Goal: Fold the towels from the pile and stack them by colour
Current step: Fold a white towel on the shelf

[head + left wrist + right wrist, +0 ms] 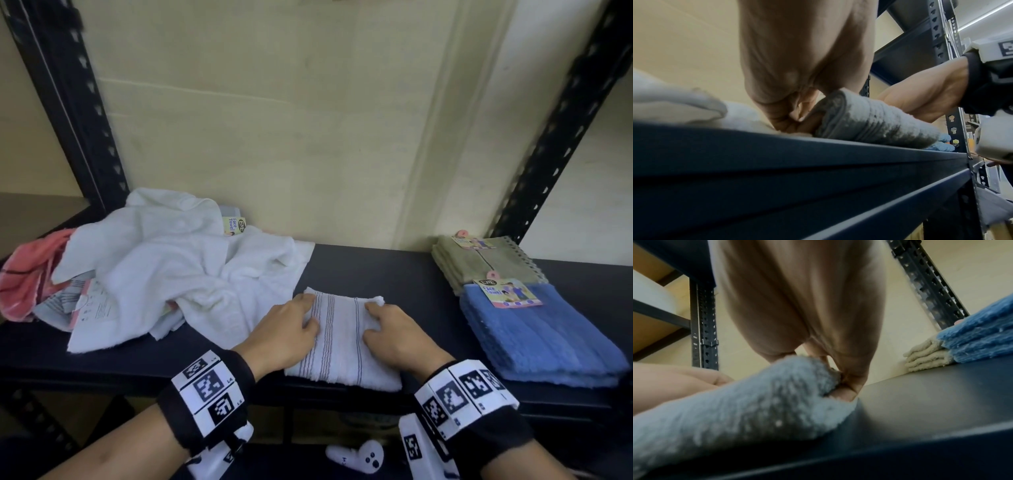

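While both hands grip it, striped white towel lies folded at dark shelf front-centre: left hand pinches left edge, right hand pinches right edge. Unfolded pile left; blue stack right.

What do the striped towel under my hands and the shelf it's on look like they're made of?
Striped towel: probably cotton terry, going by the fuzzy looped pile in the right wrist view. Shelf: smooth, matte dark board, material unclear; perhaps painted metal or laminate.
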